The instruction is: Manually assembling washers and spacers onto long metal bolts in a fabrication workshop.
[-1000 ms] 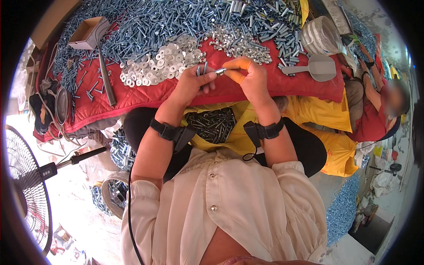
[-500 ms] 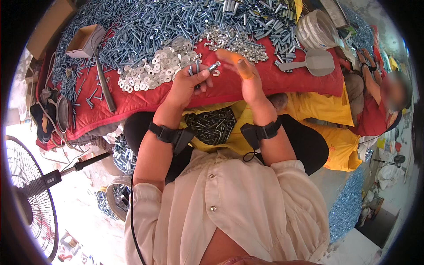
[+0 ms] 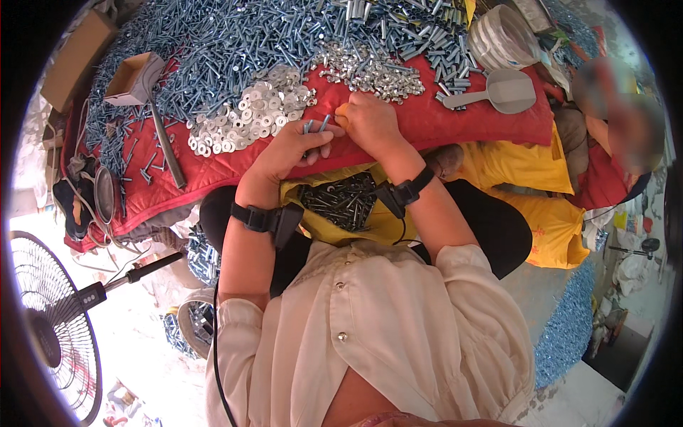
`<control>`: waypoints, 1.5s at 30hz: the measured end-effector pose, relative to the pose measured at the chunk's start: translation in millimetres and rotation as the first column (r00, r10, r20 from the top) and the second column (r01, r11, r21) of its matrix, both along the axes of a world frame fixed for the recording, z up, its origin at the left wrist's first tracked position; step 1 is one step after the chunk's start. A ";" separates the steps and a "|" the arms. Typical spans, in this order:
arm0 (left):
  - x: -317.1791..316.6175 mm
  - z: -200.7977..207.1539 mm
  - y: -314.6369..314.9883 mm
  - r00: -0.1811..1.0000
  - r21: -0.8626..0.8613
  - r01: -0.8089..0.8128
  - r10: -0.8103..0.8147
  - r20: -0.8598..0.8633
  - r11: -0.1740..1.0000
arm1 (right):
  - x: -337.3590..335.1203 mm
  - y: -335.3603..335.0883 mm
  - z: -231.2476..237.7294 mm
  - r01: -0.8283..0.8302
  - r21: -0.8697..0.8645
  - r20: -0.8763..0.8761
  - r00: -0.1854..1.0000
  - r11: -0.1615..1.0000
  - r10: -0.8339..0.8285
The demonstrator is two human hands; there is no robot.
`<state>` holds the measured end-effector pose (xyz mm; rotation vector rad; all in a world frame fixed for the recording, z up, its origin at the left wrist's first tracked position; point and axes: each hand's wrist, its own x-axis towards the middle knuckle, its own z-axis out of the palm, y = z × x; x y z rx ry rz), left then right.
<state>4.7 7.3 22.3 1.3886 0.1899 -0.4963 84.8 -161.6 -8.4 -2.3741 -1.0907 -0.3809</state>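
Observation:
My left hand is closed around a few bolts, whose bluish shanks stick up between thumb and fingers. Against its fingertips, my right hand is curled shut, an orange cover on one finger. What the right fingers pinch is hidden. Both hands are above the near edge of a red quilted cloth. Flat washers lie heaped beyond my left hand, small silvery nuts beyond my right. Below the hands, a yellow bag in my lap holds many dark bolts.
A large pile of bolts covers the far side, with metal sleeves at right. A grey scoop and white bucket stand right; a small box and fan left. Another person sits at far right.
My right hand has come in from the right, its fingers folding from outstretched to curled, and now meets my left fingertips. The left hand has lowered slightly toward me, still holding the bolts.

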 end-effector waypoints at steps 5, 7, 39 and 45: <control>3.4 -7.2 0.2 0.996 0.068 -0.082 0.080 0.037 0.994 | -4.3 2.7 -1.7 0.259 0.448 -0.512 0.859 0.856 0.008; 2.0 -6.5 -2.4 0.995 0.086 -0.095 0.093 0.022 0.992 | -17.2 3.3 8.9 0.201 0.466 -0.495 0.866 0.862 0.066; 6.0 -20.2 -1.2 0.902 -0.048 -0.420 0.423 0.090 0.906 | 34.6 -44.8 37.1 0.324 0.194 -0.437 0.874 0.926 -0.214; 6.2 -17.7 -6.6 0.943 0.078 -0.307 0.292 0.156 0.949 | -2.0 -30.7 33.8 0.172 0.456 -0.592 0.792 0.873 0.153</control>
